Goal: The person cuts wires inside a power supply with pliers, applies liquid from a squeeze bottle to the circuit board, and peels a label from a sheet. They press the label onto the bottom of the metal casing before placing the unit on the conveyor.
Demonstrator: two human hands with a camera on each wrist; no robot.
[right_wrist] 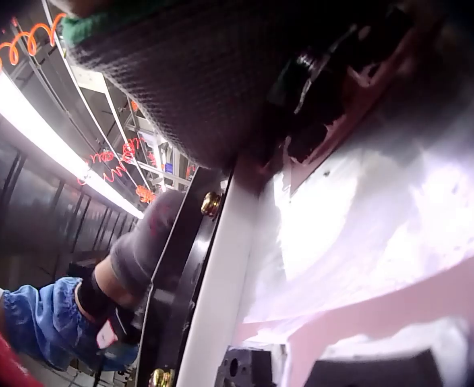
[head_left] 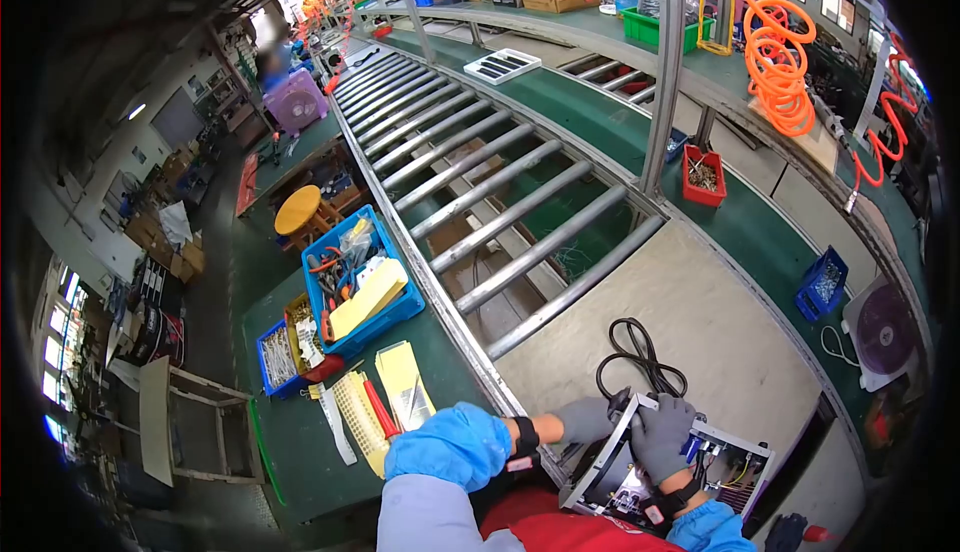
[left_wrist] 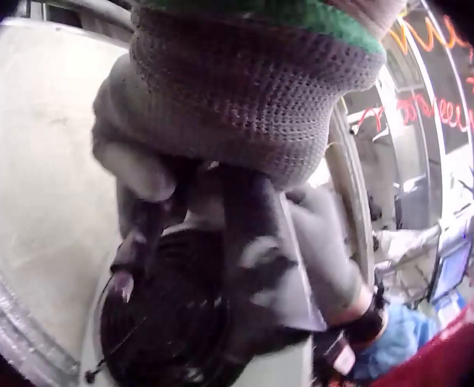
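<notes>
Head view, nearest first: both gloved hands clamp an open metal chassis (head_left: 606, 457) at the near edge of the pale worktop (head_left: 725, 322) — the left hand (head_left: 588, 418) curls round its fan end and the right hand (head_left: 662, 436) grips its top rim. Just beyond lies a coiled black cable (head_left: 640, 357), then the roller conveyor (head_left: 500, 192) — and farther off, a red bin (head_left: 703, 174).

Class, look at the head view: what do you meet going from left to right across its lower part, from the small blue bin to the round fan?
Small blue bin → yellow pad → left hand → right hand, both gripping the metal case → blue crate → purple fan.
</notes>
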